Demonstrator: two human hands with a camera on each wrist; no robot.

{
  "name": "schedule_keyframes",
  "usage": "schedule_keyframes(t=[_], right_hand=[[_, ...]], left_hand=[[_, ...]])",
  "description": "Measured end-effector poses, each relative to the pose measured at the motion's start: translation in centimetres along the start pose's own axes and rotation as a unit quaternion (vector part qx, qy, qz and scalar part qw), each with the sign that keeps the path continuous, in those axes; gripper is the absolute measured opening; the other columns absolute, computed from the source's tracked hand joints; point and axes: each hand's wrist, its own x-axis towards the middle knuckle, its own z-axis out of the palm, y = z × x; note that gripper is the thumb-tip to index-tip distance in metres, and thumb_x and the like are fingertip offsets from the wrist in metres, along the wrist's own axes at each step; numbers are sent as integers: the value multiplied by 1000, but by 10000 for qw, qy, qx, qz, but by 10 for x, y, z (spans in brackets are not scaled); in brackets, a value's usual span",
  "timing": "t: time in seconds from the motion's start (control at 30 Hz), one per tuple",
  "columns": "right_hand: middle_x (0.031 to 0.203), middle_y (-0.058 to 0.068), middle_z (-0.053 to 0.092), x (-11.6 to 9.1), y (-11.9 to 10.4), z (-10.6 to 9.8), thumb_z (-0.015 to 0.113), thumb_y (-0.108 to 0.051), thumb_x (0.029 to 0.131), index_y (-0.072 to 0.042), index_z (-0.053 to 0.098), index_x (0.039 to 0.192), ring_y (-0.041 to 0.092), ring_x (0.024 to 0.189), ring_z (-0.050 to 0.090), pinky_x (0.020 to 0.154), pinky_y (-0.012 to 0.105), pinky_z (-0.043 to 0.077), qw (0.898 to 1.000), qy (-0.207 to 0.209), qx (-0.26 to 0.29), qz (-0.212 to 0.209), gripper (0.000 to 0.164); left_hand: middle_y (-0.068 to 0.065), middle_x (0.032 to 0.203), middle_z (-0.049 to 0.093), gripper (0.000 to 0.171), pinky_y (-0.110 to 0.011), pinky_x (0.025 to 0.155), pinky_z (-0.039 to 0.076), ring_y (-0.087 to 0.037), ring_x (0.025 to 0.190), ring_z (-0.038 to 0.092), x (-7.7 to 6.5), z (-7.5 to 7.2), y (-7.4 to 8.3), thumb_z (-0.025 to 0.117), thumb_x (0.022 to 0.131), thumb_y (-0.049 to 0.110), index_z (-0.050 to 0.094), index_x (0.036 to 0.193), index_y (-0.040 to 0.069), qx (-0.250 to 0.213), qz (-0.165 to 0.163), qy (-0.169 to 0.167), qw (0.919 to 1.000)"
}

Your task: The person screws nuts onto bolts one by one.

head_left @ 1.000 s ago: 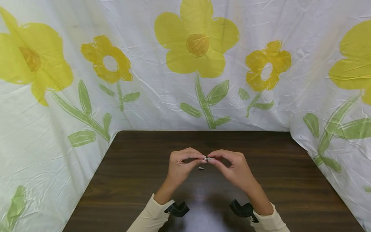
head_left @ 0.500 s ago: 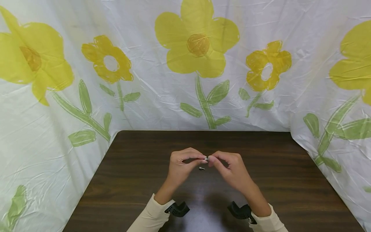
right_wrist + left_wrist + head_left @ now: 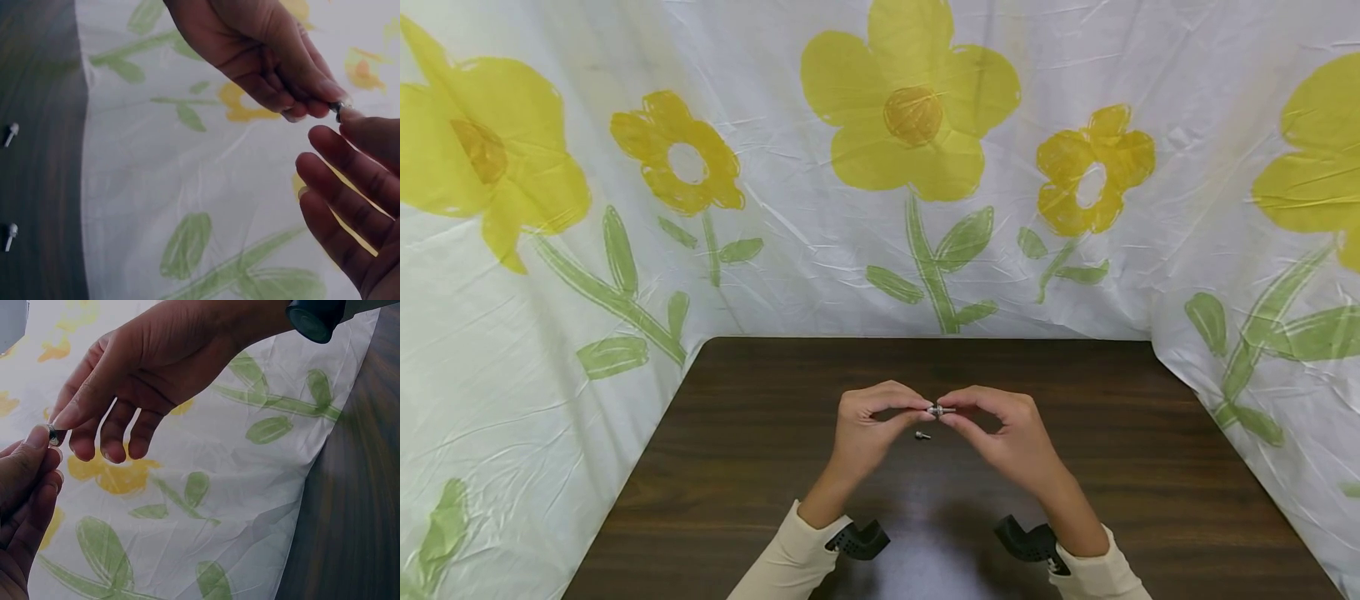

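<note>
My left hand [image 3: 867,429] pinches one end of a small silvery metal bolt [image 3: 937,410] between thumb and forefinger, above the middle of the table. The bolt lies level, a wider collar midway along it and a thin shaft pointing right. From the other side my right hand [image 3: 1003,429] has its thumb and forefinger tips at the collar, with the shaft showing between them. In the left wrist view the right hand's other fingers [image 3: 114,434] are spread. Fingertips mostly cover the bolt [image 3: 337,110] in the right wrist view.
Another small bolt [image 3: 922,436] lies on the dark wooden table [image 3: 760,483], just nearer than the hands. Two bolts, an upper one [image 3: 11,134] and a lower one [image 3: 10,237], show in the right wrist view. A flowered white cloth [image 3: 820,275] hangs behind the table.
Half a second ago the right thumb and forefinger were closed over the shaft, turned inward. Now they are parted more and slightly right, with the shaft visible. The left hand stays nearly still.
</note>
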Motion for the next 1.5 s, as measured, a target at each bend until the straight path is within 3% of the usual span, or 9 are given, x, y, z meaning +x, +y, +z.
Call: schedule_keyframes(t=[0.13, 0.37, 0.67, 0.73, 0.83, 0.93, 1.07, 1.2, 1.5], right_hand=[[95, 5, 76, -1, 0, 1, 80, 14, 77, -7, 75, 106, 16, 83, 73, 77, 21, 57, 10000, -33, -64, 61, 36], [90, 1, 75, -4, 0, 1, 75, -1, 91, -14, 74, 102, 11, 79, 70, 74, 20, 55, 9975, -266, -183, 626, 17], [80, -7, 72, -4, -1, 3, 65, 4, 96, -15, 73, 83, 10, 77, 69, 72, 23, 55, 9945, -335, -281, 955, 25], [81, -7, 72, -4, -1, 2, 63, 3, 97, -15, 74, 85, 9, 78, 69, 73, 24, 56, 9937, -364, -292, 1021, 24], [87, -5, 74, -4, -1, 1, 67, 3, 95, -14, 75, 97, 8, 79, 70, 70, 22, 55, 9942, -329, -331, 968, 19], [92, -2, 75, -4, 0, 0, 76, 5, 87, -11, 74, 107, 9, 78, 70, 67, 21, 55, 9968, -177, -374, 691, 26], [94, 2, 76, -2, 0, -1, 81, 10, 78, -8, 75, 107, 12, 80, 71, 69, 20, 56, 9990, 4, -333, 286, 34], [95, 3, 76, -1, 1, 0, 80, 12, 78, -8, 75, 105, 14, 83, 73, 75, 20, 57, 9996, -25, -237, 132, 34], [96, -2, 75, -2, 0, 1, 75, 5, 88, -12, 74, 104, 10, 84, 71, 76, 21, 56, 9968, -330, -300, 663, 23]], left_hand=[[-18, 79, 72, 20, -33, 67, 60, -23, 75, 71, -1, 1, 0, 78, 71, -23, 75, 84, -8, -48, 38, -40, 10000], [-18, 79, 72, 21, -33, 67, 60, -23, 74, 71, -2, 1, -2, 78, 71, -24, 75, 85, -8, -98, 69, -80, 9999], [-18, 79, 72, 22, -32, 66, 59, -23, 74, 71, -1, 3, -2, 79, 70, -23, 75, 85, -8, -78, 55, -111, 9999], [-18, 79, 72, 21, -32, 66, 59, -23, 74, 71, -1, 3, -3, 79, 70, -23, 75, 85, -8, -85, 31, -121, 9999], [-18, 79, 72, 21, -33, 66, 60, -24, 74, 71, -3, 2, -8, 79, 70, -23, 75, 85, -8, -93, -6, -105, 9999], [-17, 80, 73, 23, -33, 68, 60, -23, 76, 71, -7, 1, -17, 79, 70, -23, 76, 86, -6, -43, -30, -63, 10000], [-14, 83, 74, 22, -33, 69, 60, -22, 78, 72, -11, -1, -24, 80, 73, -18, 77, 88, -3, 37, -42, -52, 10000], [-14, 84, 75, 20, -34, 69, 60, -23, 79, 72, -12, -1, -26, 80, 75, -15, 77, 90, -2, 27, -10, -85, 10000], [-13, 85, 75, 19, -33, 71, 60, -22, 79, 72, -13, 0, -26, 80, 77, -13, 78, 91, 0, 88, -91, -81, 9999]])
